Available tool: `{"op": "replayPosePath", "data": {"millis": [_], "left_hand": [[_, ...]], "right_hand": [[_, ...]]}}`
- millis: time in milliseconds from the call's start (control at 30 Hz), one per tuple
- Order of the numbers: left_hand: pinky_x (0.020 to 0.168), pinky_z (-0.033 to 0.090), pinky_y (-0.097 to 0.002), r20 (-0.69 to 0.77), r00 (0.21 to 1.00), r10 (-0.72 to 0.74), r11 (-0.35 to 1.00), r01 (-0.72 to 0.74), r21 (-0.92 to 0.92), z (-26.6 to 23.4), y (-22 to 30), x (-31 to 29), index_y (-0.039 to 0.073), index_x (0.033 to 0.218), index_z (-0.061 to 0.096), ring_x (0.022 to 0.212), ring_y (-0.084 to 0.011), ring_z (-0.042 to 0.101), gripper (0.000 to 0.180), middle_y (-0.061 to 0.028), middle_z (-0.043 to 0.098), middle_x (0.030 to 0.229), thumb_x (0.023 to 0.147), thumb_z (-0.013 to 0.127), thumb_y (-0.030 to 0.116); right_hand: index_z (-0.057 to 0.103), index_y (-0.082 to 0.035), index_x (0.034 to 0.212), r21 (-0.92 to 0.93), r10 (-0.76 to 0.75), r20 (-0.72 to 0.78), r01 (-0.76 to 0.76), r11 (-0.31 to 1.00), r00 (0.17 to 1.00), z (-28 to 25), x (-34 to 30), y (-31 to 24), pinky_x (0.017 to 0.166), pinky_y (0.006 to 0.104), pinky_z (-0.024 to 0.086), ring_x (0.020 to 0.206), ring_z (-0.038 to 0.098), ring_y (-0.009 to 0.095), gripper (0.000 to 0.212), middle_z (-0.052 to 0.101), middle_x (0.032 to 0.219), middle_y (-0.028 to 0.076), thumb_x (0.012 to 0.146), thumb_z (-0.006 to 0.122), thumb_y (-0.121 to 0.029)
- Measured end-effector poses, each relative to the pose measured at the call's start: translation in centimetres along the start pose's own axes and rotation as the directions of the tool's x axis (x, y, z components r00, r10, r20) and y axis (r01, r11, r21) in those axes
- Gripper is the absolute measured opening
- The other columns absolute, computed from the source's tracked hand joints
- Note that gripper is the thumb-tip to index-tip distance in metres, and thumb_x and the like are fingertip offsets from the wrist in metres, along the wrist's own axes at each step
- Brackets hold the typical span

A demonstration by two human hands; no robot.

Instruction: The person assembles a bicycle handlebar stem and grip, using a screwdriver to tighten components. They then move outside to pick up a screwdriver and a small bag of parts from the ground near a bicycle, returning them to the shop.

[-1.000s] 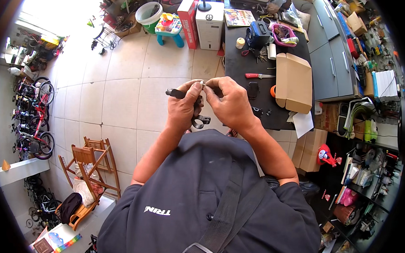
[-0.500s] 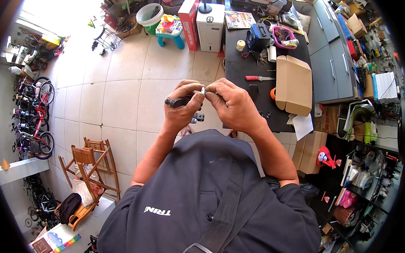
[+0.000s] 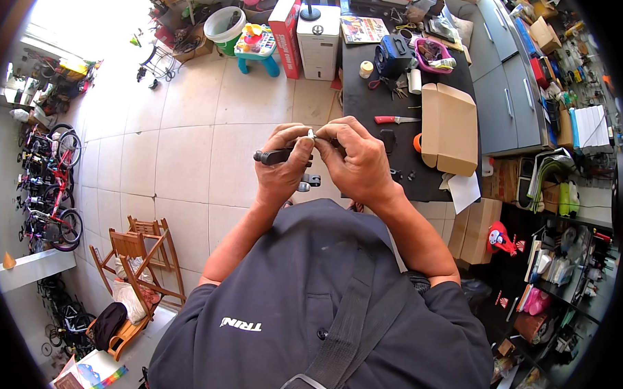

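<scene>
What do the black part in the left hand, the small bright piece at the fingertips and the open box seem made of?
Black part in the left hand: plastic or coated metal; dark, smooth surface leaves it open.
Small bright piece: perhaps metal, given its pale glint; too small to be sure.
Open box: likely cardboard, matte brown with folded flaps.

Near the centre, the held part (image 3: 274, 156) is black, the small piece (image 3: 311, 133) beside it whitish. The shirt (image 3: 288, 262) below is charcoal with white lettering. Right of centre, the table (image 3: 359, 93) is black, the box (image 3: 450, 124) brown, the knife (image 3: 384, 119) red-handled. Upper right, the basket (image 3: 436, 68) is pink. The floor (image 3: 182, 156) shows a beige tile grid; the chair (image 3: 127, 243), lower left, is brown.
</scene>
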State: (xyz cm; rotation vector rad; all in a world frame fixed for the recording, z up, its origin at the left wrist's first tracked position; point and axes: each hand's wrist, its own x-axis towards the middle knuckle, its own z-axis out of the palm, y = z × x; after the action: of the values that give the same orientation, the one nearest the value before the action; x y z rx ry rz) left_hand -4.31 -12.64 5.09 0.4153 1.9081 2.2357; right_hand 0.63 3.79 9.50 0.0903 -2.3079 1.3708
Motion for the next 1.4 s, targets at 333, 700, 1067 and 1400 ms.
{"op": "replayPosePath", "data": {"millis": [333,700,1067,1400], "left_hand": [[0.075,0.056,-0.0275,0.143,0.982,0.126,0.983,-0.143,0.113,-1.1,0.3,1.0,-0.004,0.113,0.072,0.086,-0.0114,0.066,0.022,-0.0098,0.066,0.114,0.093,0.071,0.005],[0.074,0.055,-0.0272,0.160,0.964,0.213,0.963,-0.235,0.134,-1.5,-0.3,1.1,-0.001,0.112,0.074,0.083,-0.0113,0.064,0.024,-0.0100,0.068,0.112,0.089,0.074,0.004],[0.071,0.055,-0.0282,0.200,0.943,0.267,0.930,-0.307,0.202,-1.6,0.0,1.5,0.000,0.109,0.074,0.077,-0.0131,0.065,0.026,-0.0112,0.069,0.108,0.082,0.074,0.002],[0.071,0.056,-0.0295,0.233,0.951,0.205,0.940,-0.258,0.223,-1.5,-0.5,1.1,0.000,0.110,0.075,0.078,-0.0129,0.065,0.028,-0.0114,0.069,0.112,0.082,0.073,0.001]], "right_hand": [[0.072,0.001,0.104,0.035,0.010,0.169,-0.016,0.999,0.986,-1.4,0.3,0.2,0.074,0.0401,0.057,0.081,0.071,0.036,0.013,0.071,0.096,0.015,0.095,0.071,-0.009],[0.071,0.001,0.104,0.062,0.159,0.222,-0.177,0.982,0.962,-1.8,0.4,-0.6,0.077,0.0357,0.057,0.083,0.073,0.026,0.016,0.071,0.098,0.013,0.091,0.075,-0.006],[0.069,0.004,0.109,0.094,0.083,0.280,-0.114,0.989,0.956,-1.7,-0.2,-0.1,0.071,0.0302,0.054,0.078,0.066,0.019,0.020,0.070,0.098,0.012,0.094,0.075,-0.007],[0.070,0.003,0.105,0.125,0.166,0.307,-0.213,0.969,0.937,-2.2,-0.7,0.6,0.082,0.0403,0.055,0.090,0.070,0.034,0.015,0.069,0.105,0.017,0.095,0.070,-0.009]]}}
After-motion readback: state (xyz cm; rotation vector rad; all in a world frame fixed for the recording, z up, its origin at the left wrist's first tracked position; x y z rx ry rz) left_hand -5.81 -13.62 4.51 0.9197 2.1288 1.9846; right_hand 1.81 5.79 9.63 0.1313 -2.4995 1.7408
